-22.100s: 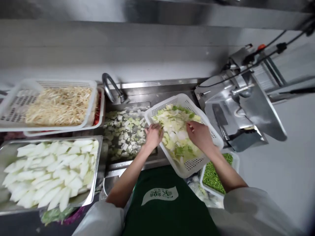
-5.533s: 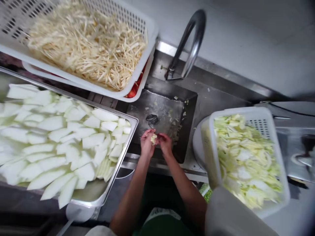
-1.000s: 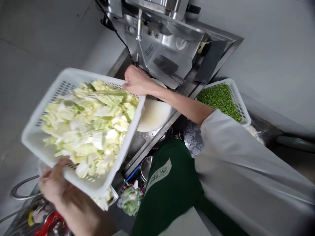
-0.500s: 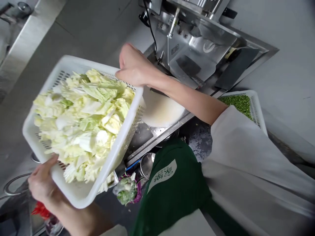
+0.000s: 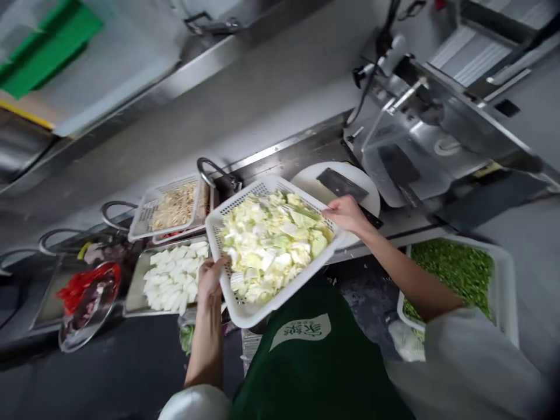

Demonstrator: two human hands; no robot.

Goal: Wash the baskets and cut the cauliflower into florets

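I hold a white perforated basket (image 5: 227, 217) heaped with chopped cabbage (image 5: 270, 240) in front of my green apron. My left hand (image 5: 210, 279) grips its near-left rim, fingers curled over the edge. My right hand (image 5: 347, 214) is closed on the far-right rim. The basket hangs over the front edge of the steel counter, roughly level. Behind my right hand lies a round white cutting board (image 5: 363, 189) with a cleaver (image 5: 342, 184) on it.
A steel tray of white vegetable slices (image 5: 172, 280) and a white basket of pale shreds (image 5: 175, 205) sit to the left, near a tap (image 5: 212, 169). A bowl with red strips (image 5: 85, 291) stands far left. A basket of chopped green pieces (image 5: 452, 274) is at right. A steel slicing machine (image 5: 431, 125) stands behind.
The view has swung back and widened. The basket, tilted and raised half a second ago, now sits lower and nearly level over the counter edge. Both hands keep their hold on its rim.
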